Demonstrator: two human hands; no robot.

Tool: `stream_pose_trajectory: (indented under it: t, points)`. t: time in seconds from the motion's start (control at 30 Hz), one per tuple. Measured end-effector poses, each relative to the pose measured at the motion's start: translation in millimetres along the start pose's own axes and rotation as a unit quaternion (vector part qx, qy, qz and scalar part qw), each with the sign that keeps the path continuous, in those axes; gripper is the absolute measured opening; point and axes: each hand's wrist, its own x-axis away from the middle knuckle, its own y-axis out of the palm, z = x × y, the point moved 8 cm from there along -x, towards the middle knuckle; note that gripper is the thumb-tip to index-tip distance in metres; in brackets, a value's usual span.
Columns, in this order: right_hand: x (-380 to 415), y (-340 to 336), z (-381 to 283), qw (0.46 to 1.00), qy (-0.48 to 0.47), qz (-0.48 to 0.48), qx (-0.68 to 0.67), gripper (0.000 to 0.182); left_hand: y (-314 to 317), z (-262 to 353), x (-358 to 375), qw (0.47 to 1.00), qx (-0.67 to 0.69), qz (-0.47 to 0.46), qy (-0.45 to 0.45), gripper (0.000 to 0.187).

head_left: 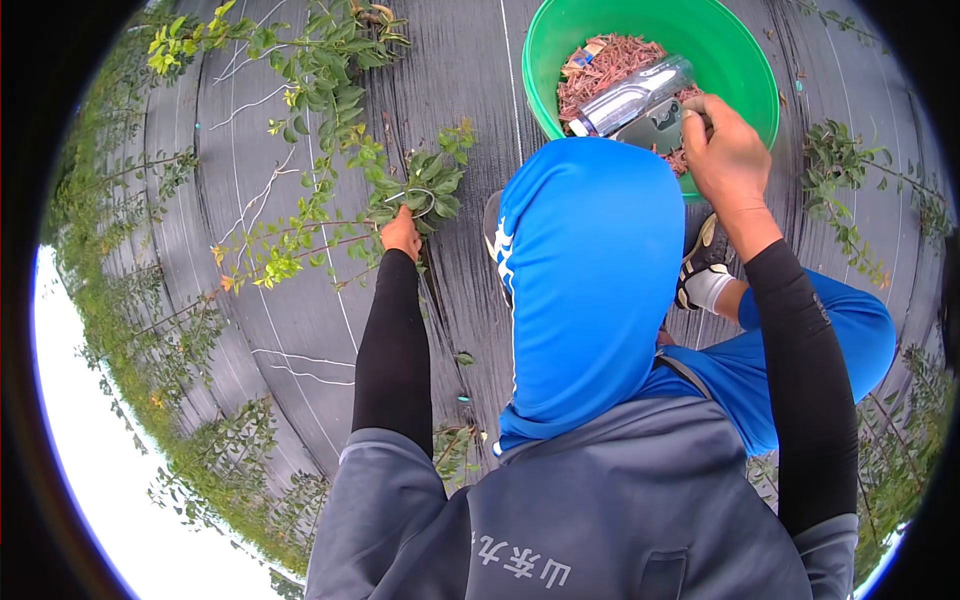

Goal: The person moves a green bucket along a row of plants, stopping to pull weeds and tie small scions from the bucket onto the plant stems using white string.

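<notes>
The leafy shoot [428, 190] is contacted by the left hand [401, 236], fingers curled, grip unconfirmed. At the green bucket's [752, 60] near-right rim, the right hand's [735, 165] fingers are partly closed; hold cannot be told. Loose reddish pieces [610, 62] are contained inside; none is visible on the shoot.

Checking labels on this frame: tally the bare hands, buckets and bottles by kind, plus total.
Bare hands: 2 (left hand, right hand)
Green bucket: 1
Clear bottle, inside the bucket: 1
Total: 4
</notes>
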Motion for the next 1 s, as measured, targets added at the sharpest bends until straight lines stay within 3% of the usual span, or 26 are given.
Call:
stream_pose_trajectory:
  t: [0.27,0.33,0.53,0.67,0.83,1.0]
  points:
    - [-1,0,-1,1.0,-0.006,0.001,0.003,0.017,-2,2,-4,0.998,-0.05,-0.02,0.016,0.031]
    - [0,1,-1,1.0,-0.003,-0.004,0.002,0.017,-5,7,-1,0.995,-0.084,0.029,0.051,0.037]
    - [0,0,-2,1.0,-0.011,0.004,0.005,0.017,1,10,5,0.986,-0.109,0.034,0.119,0.041]
    - [0,0,-5,1.0,-0.02,0.005,0.001,0.017,-1,-8,-28,0.98,-0.033,0.09,0.174,0.043]
    - [0,-1,-6,1.0,-0.001,-0.002,0.003,0.017,-2,1,-27,0.954,-0.099,0.126,0.252,0.046]
    - [0,-3,-8,0.999,-0.022,0.014,0.032,0.018,2,24,20,0.918,-0.255,0.191,0.236,0.046]
